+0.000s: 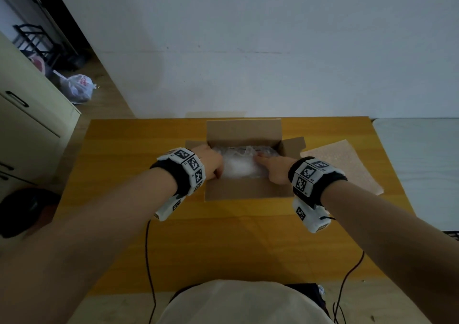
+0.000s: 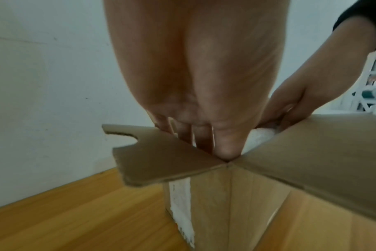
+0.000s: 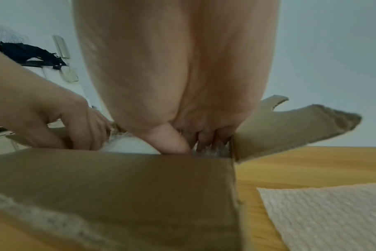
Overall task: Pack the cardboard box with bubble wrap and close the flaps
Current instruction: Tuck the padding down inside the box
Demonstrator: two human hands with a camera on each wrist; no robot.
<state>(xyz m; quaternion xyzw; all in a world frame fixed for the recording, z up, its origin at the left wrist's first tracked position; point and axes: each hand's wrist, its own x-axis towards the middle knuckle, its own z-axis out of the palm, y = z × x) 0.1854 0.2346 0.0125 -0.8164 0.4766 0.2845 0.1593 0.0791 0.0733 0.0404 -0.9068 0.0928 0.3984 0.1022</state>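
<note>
Cardboard box (image 1: 244, 187) at frame centre on the yellow wooden tabletop (image 1: 124, 199), all 4 flaps open, clear bubble wrap (image 1: 239, 164) inside. Left hand (image 1: 211, 161) and right hand (image 1: 275, 166) reach in; fingers press down on the wrap, tips hidden below the rim. Pinkish bubble sheet (image 1: 347, 164) at right. White wall (image 1: 248, 38) behind; cabinet (image 1: 27, 125) upper left.

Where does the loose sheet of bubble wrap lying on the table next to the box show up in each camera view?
Head: loose sheet lies flat on the table, right of centre, beside the cardboard box.
Left wrist: not in it.
Right wrist: loose sheet fills the lower right corner.
Shared landmark: the box's right flap, sticking out above the sheet's side.
</note>
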